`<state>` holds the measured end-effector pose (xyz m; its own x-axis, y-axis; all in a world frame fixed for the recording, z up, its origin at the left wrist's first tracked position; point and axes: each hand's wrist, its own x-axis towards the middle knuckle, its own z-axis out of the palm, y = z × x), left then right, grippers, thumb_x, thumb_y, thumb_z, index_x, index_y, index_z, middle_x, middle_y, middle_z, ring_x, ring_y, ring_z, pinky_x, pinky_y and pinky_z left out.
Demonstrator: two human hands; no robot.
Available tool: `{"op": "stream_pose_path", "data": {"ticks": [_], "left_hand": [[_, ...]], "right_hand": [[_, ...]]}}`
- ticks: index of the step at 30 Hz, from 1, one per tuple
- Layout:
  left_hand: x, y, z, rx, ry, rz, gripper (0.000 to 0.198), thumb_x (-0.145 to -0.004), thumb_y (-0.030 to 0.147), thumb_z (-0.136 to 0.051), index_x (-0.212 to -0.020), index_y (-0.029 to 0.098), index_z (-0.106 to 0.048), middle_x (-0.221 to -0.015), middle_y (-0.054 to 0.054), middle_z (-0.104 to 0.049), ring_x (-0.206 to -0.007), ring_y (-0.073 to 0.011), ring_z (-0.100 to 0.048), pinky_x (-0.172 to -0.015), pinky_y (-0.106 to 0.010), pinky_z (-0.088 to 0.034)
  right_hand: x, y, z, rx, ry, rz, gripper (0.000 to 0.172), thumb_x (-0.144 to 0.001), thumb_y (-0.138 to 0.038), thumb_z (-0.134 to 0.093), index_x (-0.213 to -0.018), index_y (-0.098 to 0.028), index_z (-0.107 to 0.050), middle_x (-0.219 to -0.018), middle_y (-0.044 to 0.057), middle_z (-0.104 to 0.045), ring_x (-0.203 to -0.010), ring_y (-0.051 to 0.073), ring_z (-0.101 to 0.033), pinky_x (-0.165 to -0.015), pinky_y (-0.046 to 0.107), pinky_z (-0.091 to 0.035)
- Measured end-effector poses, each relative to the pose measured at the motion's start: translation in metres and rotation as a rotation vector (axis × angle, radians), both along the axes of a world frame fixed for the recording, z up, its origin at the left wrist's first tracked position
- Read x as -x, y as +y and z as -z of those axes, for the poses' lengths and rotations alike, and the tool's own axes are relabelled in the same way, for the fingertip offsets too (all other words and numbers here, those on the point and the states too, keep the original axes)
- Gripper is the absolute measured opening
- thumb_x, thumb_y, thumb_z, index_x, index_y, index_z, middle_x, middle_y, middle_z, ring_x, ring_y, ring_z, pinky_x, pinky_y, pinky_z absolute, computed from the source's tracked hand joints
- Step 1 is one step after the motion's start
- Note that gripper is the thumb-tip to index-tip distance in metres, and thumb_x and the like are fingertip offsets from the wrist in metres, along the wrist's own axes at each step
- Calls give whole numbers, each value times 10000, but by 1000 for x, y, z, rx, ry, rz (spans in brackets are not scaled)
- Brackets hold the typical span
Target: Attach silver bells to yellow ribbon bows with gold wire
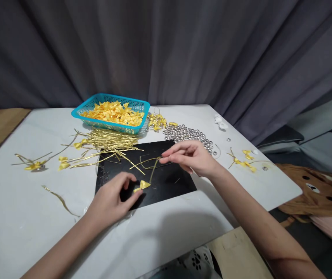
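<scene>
My left hand [114,197] rests on the black mat [172,182], its fingertips pinched on a small yellow ribbon bow [142,185]. My right hand [189,155] hovers over the mat's far side, thumb and fingers pinched on the end of a thin gold wire tie [150,161] that bends down toward the bow. A pile of gold wire ties [108,142] lies just beyond the mat on the left.
A turquoise basket [110,123] full of yellow bows stands at the back of the white table [38,217]. Silver beads [187,134] are heaped behind the mat. Finished bows with wire [35,165] lie left, others [245,161] right. A brown plush bear [319,192] sits beyond the table's right edge.
</scene>
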<state>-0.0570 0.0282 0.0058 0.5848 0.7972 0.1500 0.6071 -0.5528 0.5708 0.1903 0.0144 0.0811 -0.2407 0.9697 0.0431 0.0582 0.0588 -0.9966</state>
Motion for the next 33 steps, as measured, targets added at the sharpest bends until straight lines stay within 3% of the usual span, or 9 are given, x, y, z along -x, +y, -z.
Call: {"op": "stream_pose_path", "data": {"ticks": [3, 6, 8, 10, 13, 15, 19, 25, 33], "left_hand": [[-3, -5, 3, 40, 115, 51, 195, -870, 370, -491, -899, 200, -582, -778, -20, -559, -687, -191, -590, -596, -295, -427], [-5, -4, 7, 64, 75, 33, 253, -906, 328, -409, -883, 187, -618, -828, -52, -583, -734, -205, -597, -661, -322, -433], [-7, -2, 6, 131, -46, 17, 248, -889, 337, -441, -854, 194, -640, -821, -52, -590, -742, -204, -581, -690, -324, -424], [-9, -1, 4, 334, -236, -61, 222, -826, 380, -540, -795, 201, -667, -764, -35, -596, -677, -184, -542, -642, -294, -403], [-13, -1, -2, 696, -460, -210, 275, -722, 461, -631, -695, 192, -684, -631, -9, -580, -541, -144, -454, -512, -251, -335], [-16, -2, -5, 810, -528, -261, 320, -700, 496, -636, -676, 180, -674, -567, 7, -547, -494, -124, -422, -476, -236, -309], [-19, -5, -9, 889, -640, -351, 331, -675, 491, -671, -674, 160, -658, -548, 18, -529, -504, -107, -435, -509, -227, -354], [-21, -9, -10, 974, -781, -467, 326, -548, 411, -791, -712, 154, -677, -669, 2, -623, -604, -98, -518, -602, -209, -435], [-19, -10, -5, 964, -895, -504, 307, -549, 339, -817, -730, 160, -646, -625, 25, -624, -598, -87, -511, -605, -188, -430]], "right_hand": [[-5, -2, -7, -106, -8, 241, 134, -713, -320, -713, -779, -205, -730, -708, 19, -713, -338, 21, -343, -277, 179, -226], [-8, -6, -10, -233, 14, 382, 109, -679, -322, -741, -723, -225, -717, -805, 15, -680, -405, 31, -410, -316, 183, -299], [-6, -10, -8, -225, 28, 388, 111, -732, -337, -704, -759, -230, -696, -848, 16, -679, -446, 48, -489, -363, 193, -380], [-1, -14, -2, -139, 26, 361, 127, -782, -342, -660, -812, -220, -674, -764, 14, -685, -459, 71, -541, -399, 204, -429], [13, -18, 12, 3, -32, 325, 189, -757, -353, -674, -834, -181, -684, -676, 13, -675, -424, 63, -503, -406, 206, -426], [25, -19, 23, 76, -34, 295, 212, -736, -358, -676, -839, -173, -693, -674, 18, -677, -404, 52, -457, -383, 196, -386], [52, -22, 47, 165, 29, 293, 251, -716, -389, -668, -850, -181, -711, -716, 49, -686, -476, 92, -492, -360, 191, -331], [84, -26, 79, 142, -100, 560, 194, -707, -348, -672, -785, -193, -758, -631, 32, -662, -440, 82, -344, -416, 237, -258], [101, -29, 85, 220, -99, 611, 270, -698, -400, -662, -794, -171, -767, -607, 44, -645, -445, 89, -318, -431, 256, -241]]}}
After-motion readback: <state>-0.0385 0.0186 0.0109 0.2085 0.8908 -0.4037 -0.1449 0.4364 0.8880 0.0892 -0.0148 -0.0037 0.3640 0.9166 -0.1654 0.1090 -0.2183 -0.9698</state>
